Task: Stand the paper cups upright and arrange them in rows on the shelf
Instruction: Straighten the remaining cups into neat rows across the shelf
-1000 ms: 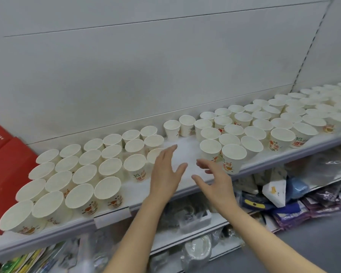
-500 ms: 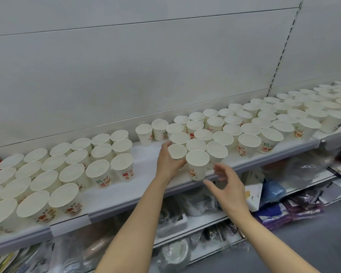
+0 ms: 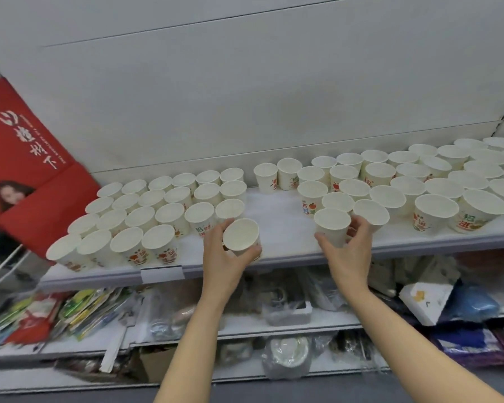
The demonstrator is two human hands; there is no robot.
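At the shelf edge, each hand gripped 1 light, crushable paper cup by its sides

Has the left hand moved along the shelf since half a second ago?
Yes. The left hand, gripping a paper cup, has gone leftward from the right-hand cup group across the bare gap to the front corner of the left block of cups.

Red poster, packaged goods below
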